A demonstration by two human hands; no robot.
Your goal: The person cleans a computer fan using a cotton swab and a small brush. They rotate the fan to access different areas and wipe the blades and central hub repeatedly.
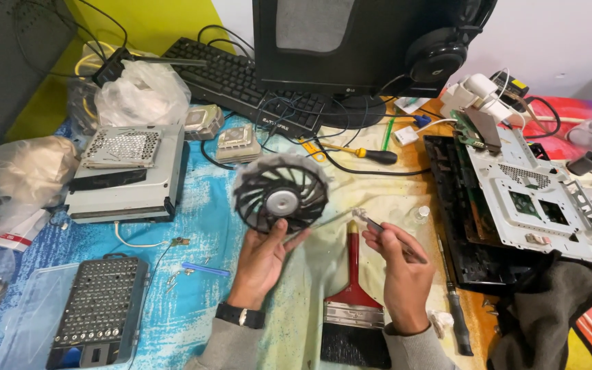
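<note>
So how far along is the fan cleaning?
Done: the case is apart, with the white metal frame and black shell off to the right, and the fan is out. In hand: the left hand holds the fan up while the right hand points a small brush at it. Left: everything is unassembled; the big paintbrush lies unused.
</note>
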